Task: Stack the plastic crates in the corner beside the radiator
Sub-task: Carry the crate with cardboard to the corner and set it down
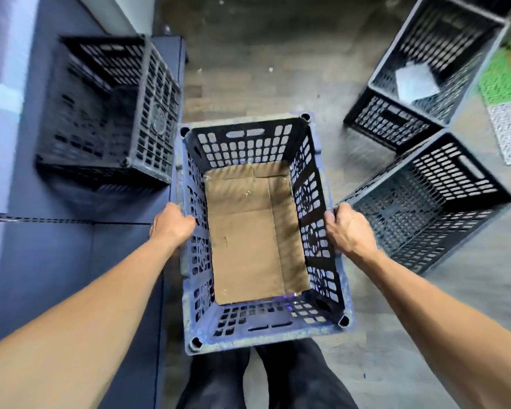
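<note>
Left hand [173, 224]: fingers curled over the left long rim of the blue crate [248, 143]. Right hand [347, 231]: fingers curled round the right rim. Both forearms extended. The crate is upright, with perforated walls and a cardboard sheet [248, 231] lining its base, and is held ahead of the legs [278, 379]. Black crate [106, 113] sits on the dark platform [71, 261] to the left. Near right crate [437, 202] is just beside the right hand, with the far right crate [419, 69] beyond. Bare floor [248, 84] lies ahead.

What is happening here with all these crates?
A person grips the blue crate by its two long sides, left hand on one rim and right hand on the other. A sheet of cardboard lines its bottom. One black crate sits on a dark blue surface at the left; the far right crate and the near right crate stand on the floor.
</note>
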